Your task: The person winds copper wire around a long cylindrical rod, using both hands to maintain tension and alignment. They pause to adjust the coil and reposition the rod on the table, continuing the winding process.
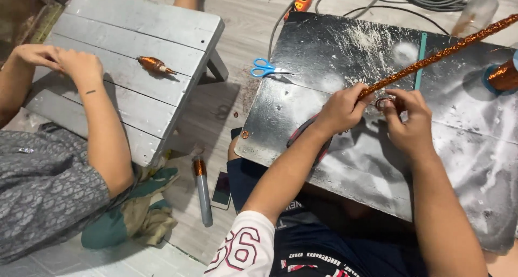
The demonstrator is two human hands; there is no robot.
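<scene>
The left hand (341, 108) is closed around the near end of a long rod (440, 53) wrapped in glittery copper wire, thumb and fingers pinching it just where the wrapping stops. The rod's long axis runs from that grip up and to the right, away from the person, rising across the dark, white-scuffed board (302, 120) on the lap and leaving the view at the upper right corner. The right hand (408, 117) sits just beside the left, on the rod's right side, fingers curled in and pinching a small loop of wire (384, 103) that touches or nearly touches the rod's end; whether loop and rod are joined I cannot tell. So the rod's free length lies ahead and to the right of both hands, and the left hand is the one that has it, while the right is nearer the loose wire.

Blue scissors (264, 68) lie at the board's far left edge, well apart from both hands. A copper spool (502, 76) stands at the right edge. On the grey bench (135, 88) to the left rests a small copper bobbin (154, 64), near another person's arm (102, 137). A grey tube (203, 193) lies on the floor
</scene>
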